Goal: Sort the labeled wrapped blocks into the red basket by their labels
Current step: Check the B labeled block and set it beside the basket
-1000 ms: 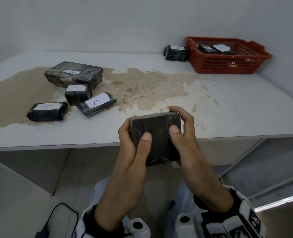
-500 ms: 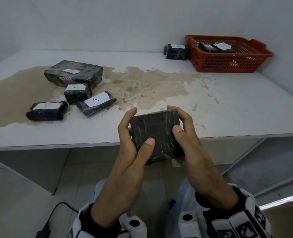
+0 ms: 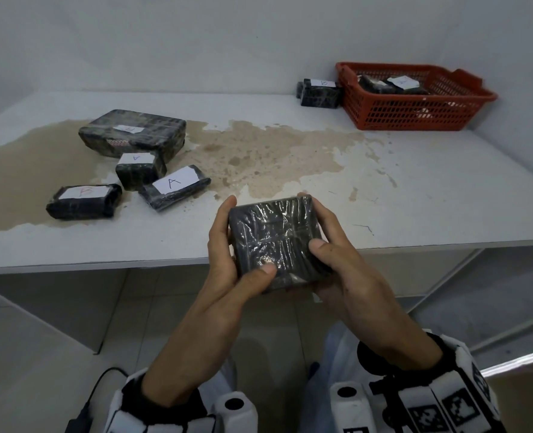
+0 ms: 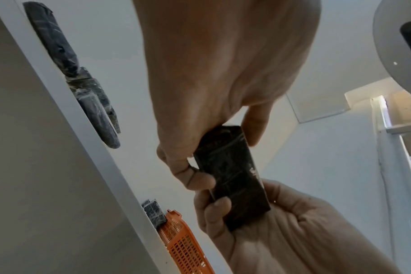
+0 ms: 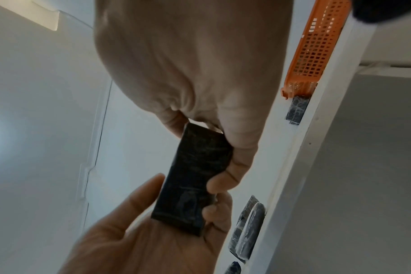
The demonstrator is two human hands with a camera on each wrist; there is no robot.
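Both hands, left hand and right hand, fingers clamped on wrapped block, no label showing. Flip to read before tossing in red basket.

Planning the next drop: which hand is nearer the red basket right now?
Right. Both hands hold the wrapped block at the table's near edge; the right hand grips its basket-side edge, the left hand the far side from the red basket.

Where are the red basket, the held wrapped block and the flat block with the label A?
red basket (image 3: 410,115): head view, front mesh wall.
held wrapped block (image 3: 274,232): head view, shiny top face.
flat block labelled A (image 3: 174,182): head view, white label.
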